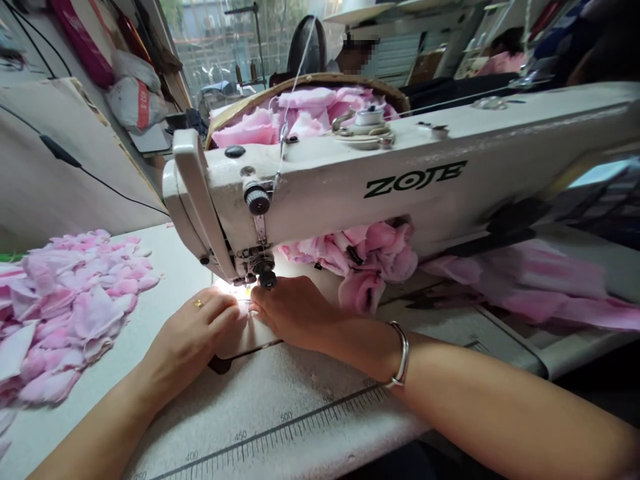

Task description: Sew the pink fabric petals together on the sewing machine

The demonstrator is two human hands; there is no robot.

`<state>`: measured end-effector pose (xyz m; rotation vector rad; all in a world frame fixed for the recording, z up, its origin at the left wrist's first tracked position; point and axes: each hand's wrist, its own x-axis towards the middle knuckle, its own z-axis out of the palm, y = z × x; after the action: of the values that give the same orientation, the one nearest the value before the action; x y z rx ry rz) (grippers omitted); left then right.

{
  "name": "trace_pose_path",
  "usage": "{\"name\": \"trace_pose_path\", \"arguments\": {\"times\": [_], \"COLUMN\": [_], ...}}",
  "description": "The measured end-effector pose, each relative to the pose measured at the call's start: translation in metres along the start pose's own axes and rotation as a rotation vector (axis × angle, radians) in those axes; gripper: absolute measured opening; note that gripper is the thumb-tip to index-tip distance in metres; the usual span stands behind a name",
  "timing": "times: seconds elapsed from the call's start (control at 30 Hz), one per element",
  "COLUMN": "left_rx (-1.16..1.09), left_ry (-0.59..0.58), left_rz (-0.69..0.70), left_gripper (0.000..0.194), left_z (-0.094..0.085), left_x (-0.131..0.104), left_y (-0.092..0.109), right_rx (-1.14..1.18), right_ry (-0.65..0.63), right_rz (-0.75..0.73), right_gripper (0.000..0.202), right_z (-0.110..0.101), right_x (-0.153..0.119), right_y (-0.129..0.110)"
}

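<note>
A white sewing machine marked ZOJE stands across the table, with a lamp lighting its needle area. Just below the needle, a small bit of pale pink fabric shows between my hands; most of it is hidden by fingers. My left hand, with a ring, is closed, its fingers pressed together at the left edge of that fabric. From the right, my right hand reaches under the machine head, fingers closed in a pinch on the fabric beside the presser foot. Bunched pink fabric petals lie behind my right wrist under the machine arm.
A pile of pink fabric petals covers the table's left side. Pink strips lie at the right, near dark scissors. A printed ruler runs along the front edge. Behind the machine stands a basket of pink pieces; people sit farther back.
</note>
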<state>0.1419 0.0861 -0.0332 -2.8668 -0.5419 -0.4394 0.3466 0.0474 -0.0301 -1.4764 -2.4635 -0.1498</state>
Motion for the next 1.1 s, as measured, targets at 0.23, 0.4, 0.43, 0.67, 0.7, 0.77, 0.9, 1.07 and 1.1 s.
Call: {"name": "trace_pose_path", "arguments": {"times": [0.23,0.4,0.43,0.67,0.7,0.77,0.9,1.07,1.1], "left_rx": [-0.174,-0.273,-0.282,-0.249,-0.251,-0.294,-0.439,-0.326,-0.260], "left_ry": [0.041,-0.006,0.000,0.068,0.079,0.078,0.046,0.083,0.088], "left_rz": [-0.303,-0.335,-0.347,-0.440,-0.444,-0.427,-0.324,-0.203,-0.180], "left_gripper": [0.013,0.020,0.020,0.017,0.017,0.017,0.011,0.030,0.030], "left_z": [0.008,0.009,0.009,0.009,0.008,0.007,0.008,0.014,0.015], "left_x": [-0.004,0.000,0.001,0.004,0.005,0.007,0.009,0.006,0.006], "left_y": [-0.007,-0.008,-0.007,-0.003,-0.002,-0.002,-0.005,-0.009,-0.009], "right_rx": [-0.089,-0.107,-0.111,-0.139,-0.135,-0.124,-0.115,-0.111,-0.111], "right_ry": [-0.004,0.009,0.012,0.036,0.044,0.058,0.067,0.072,0.071], "right_rz": [0.056,0.000,-0.007,-0.042,-0.052,-0.080,-0.125,-0.142,-0.146], "right_gripper": [0.008,0.008,0.009,0.010,0.008,0.005,0.007,0.012,0.011], "right_z": [-0.013,-0.011,-0.010,0.002,0.003,0.003,0.001,-0.002,-0.002], "right_x": [-0.014,-0.013,-0.012,-0.005,-0.005,-0.004,-0.005,-0.008,-0.009], "right_y": [0.020,0.019,0.018,0.018,0.018,0.018,0.018,0.019,0.019]}}
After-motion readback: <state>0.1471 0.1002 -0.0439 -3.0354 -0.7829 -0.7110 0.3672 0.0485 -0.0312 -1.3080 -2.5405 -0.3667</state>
